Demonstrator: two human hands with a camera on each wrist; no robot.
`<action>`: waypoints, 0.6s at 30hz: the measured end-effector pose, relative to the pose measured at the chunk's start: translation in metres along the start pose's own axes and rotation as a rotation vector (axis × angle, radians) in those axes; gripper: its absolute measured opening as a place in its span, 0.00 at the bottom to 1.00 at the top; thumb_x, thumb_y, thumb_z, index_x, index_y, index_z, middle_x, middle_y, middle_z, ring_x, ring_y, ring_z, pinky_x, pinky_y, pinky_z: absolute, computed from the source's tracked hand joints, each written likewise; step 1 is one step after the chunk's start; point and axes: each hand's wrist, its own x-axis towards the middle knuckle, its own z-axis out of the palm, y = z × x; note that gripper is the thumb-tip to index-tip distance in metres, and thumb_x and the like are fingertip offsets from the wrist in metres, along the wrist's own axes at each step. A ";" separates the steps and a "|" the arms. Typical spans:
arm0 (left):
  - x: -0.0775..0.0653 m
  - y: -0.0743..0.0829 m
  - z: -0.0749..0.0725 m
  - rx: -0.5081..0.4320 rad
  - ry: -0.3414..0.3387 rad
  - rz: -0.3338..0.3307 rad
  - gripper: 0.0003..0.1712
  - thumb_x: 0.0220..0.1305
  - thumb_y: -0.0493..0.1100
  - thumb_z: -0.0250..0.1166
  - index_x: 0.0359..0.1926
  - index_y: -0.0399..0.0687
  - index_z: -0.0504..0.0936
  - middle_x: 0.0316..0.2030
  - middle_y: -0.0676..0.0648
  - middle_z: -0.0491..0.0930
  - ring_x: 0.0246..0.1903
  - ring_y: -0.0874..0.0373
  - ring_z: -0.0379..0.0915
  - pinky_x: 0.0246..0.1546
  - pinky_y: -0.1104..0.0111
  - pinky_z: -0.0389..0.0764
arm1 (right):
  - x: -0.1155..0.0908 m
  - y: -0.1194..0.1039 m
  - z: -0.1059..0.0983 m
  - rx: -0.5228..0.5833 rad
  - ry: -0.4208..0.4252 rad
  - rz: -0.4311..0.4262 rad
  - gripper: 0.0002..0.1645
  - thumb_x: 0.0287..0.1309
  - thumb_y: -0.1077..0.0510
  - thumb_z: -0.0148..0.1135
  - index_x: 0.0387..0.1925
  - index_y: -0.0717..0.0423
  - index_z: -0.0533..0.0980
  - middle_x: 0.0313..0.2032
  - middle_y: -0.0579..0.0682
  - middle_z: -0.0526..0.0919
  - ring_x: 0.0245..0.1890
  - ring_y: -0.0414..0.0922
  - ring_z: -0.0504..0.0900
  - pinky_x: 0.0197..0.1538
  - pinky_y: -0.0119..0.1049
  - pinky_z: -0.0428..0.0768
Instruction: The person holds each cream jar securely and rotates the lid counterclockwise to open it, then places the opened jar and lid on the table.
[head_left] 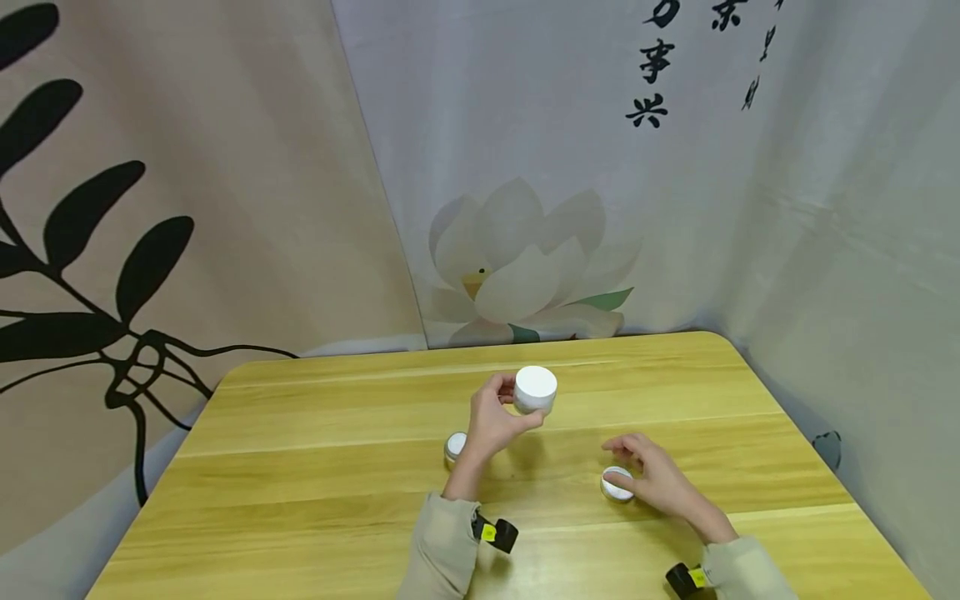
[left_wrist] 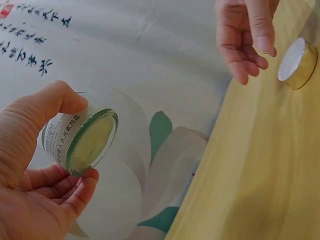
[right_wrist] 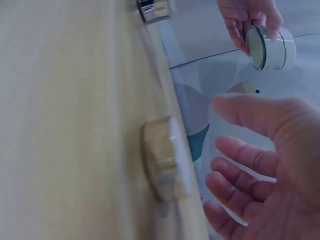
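Over on the left, black leaves (head_left: 82,212) spread across the hanging cloth (head_left: 262,167), and here's the wooden table (head_left: 300,467) below. A small white-topped container (head_left: 454,445) sits there, partly tucked behind the left forearm. And up goes the eye to the left hand (head_left: 492,421): thumb on one side, fingers on the other, pinching the white-topped jar (head_left: 536,389) clear of the tabletop, towards the far side! It's tilted (the wrist view catches dark print on its side and a greenish glass base). Further right and nearer, a gold-sided container (head_left: 617,485) with a white top stands on the wood. Just beside it hovers the right hand (head_left: 660,479), thumb well apart from loosely bent fingers, holding nothing.
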 end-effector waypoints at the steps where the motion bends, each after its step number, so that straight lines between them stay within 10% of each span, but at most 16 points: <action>1: 0.000 0.001 0.000 0.000 0.001 -0.004 0.29 0.40 0.38 0.73 0.47 0.34 0.76 0.38 0.42 0.77 0.38 0.52 0.73 0.40 0.58 0.78 | 0.002 -0.001 0.000 -0.011 0.020 -0.016 0.20 0.50 0.60 0.69 0.45 0.63 0.76 0.37 0.52 0.76 0.36 0.49 0.75 0.35 0.37 0.75; 18: 0.009 0.030 -0.013 0.006 0.079 0.028 0.28 0.40 0.39 0.74 0.44 0.32 0.76 0.37 0.41 0.78 0.35 0.52 0.73 0.38 0.66 0.77 | 0.035 -0.031 -0.021 -0.033 0.179 -0.090 0.19 0.48 0.64 0.69 0.44 0.55 0.77 0.36 0.42 0.76 0.36 0.38 0.74 0.35 0.36 0.76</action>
